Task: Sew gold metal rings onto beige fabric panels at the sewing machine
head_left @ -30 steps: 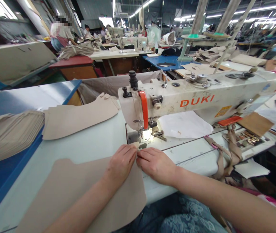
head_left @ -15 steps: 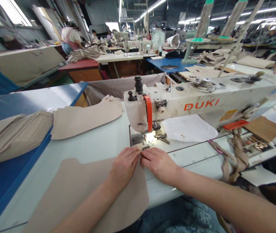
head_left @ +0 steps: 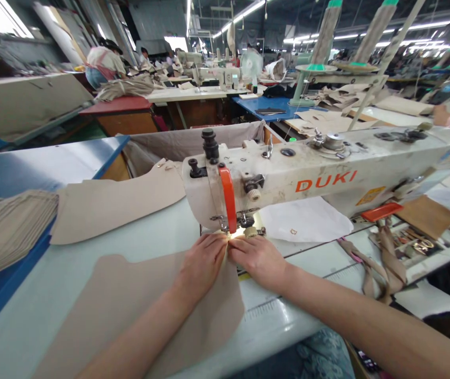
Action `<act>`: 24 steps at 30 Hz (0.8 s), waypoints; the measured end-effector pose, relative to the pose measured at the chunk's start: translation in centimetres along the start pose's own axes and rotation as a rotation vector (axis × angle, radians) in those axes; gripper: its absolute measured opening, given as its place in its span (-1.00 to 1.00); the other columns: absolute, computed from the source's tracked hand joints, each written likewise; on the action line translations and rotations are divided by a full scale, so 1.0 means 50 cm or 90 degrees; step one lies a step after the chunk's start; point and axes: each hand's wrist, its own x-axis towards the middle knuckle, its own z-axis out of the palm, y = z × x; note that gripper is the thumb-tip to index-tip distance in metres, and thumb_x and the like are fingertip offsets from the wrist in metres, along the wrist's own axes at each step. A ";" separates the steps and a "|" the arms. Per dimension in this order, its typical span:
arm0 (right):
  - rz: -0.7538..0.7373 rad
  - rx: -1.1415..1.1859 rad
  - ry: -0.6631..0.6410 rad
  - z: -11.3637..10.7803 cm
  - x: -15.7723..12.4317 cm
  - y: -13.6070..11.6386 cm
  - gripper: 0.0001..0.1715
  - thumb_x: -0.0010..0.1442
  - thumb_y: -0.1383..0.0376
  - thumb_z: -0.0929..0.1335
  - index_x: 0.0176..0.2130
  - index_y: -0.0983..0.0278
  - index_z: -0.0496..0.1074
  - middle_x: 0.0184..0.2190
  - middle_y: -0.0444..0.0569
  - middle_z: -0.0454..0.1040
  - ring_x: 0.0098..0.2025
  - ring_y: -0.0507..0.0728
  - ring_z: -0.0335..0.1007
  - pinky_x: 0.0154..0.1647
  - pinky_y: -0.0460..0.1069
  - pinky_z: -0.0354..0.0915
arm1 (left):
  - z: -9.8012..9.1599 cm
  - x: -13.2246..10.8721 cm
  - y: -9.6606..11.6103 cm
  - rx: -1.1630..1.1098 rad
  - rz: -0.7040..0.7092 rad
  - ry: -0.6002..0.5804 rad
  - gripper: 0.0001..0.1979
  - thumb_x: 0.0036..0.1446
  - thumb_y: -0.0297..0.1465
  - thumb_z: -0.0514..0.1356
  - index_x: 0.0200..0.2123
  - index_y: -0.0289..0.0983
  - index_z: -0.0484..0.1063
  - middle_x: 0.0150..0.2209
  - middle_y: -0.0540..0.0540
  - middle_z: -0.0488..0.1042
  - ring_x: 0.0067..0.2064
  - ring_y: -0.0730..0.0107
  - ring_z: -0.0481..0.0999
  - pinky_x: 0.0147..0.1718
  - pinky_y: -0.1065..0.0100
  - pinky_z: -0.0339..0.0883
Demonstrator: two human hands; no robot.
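Observation:
A beige fabric piece [head_left: 122,305] lies flat on the pale sewing table [head_left: 130,239] in front of me. My left hand [head_left: 203,263] rests on its far right corner, fingers pressed together at the edge. My right hand [head_left: 256,258] meets it fingertip to fingertip, pinching the same corner. Both hands sit directly under the needle and lit presser foot [head_left: 235,229] of a white DUKI sewing machine [head_left: 320,163]. The fabric edge under the fingertips is hidden.
A second beige piece [head_left: 110,202] lies farther back, and a stack of beige pieces [head_left: 7,231] sits at the left on a blue surface. A white sheet [head_left: 304,218] and beige straps [head_left: 383,258] lie to the right. Other people work at distant tables.
Both hands have slid forward with the fabric corner, from a little short of the presser foot to directly beneath it. The view shifted slightly.

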 end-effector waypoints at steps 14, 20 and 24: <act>0.017 -0.008 -0.015 0.000 0.009 0.002 -0.88 0.28 0.38 0.28 -0.29 0.31 0.41 -0.16 0.01 0.49 -0.22 0.14 0.38 -0.27 0.01 0.26 | -0.005 0.007 -0.003 -0.026 -0.029 -0.005 -0.76 0.25 -0.47 -0.01 -0.31 -0.29 0.46 -0.31 -0.11 0.57 -0.23 0.30 0.51 -0.19 0.24 0.45; 0.020 -0.013 -0.007 -0.001 0.009 0.002 -0.88 0.27 0.38 0.29 -0.29 0.32 0.42 -0.15 0.01 0.50 -0.25 0.14 0.39 -0.28 0.01 0.28 | -0.003 0.008 -0.006 -0.012 -0.020 -0.001 -0.75 0.26 -0.45 -0.02 -0.32 -0.30 0.45 -0.32 -0.12 0.56 -0.25 0.31 0.51 -0.22 0.26 0.46; 0.023 -0.003 -0.008 0.000 0.008 0.001 -0.89 0.26 0.38 0.30 -0.28 0.33 0.43 -0.14 0.01 0.50 -0.22 0.15 0.40 -0.26 0.01 0.30 | -0.001 0.006 -0.006 -0.002 -0.010 0.006 -0.73 0.27 -0.45 -0.03 -0.32 -0.32 0.46 -0.32 -0.13 0.56 -0.25 0.31 0.51 -0.20 0.25 0.46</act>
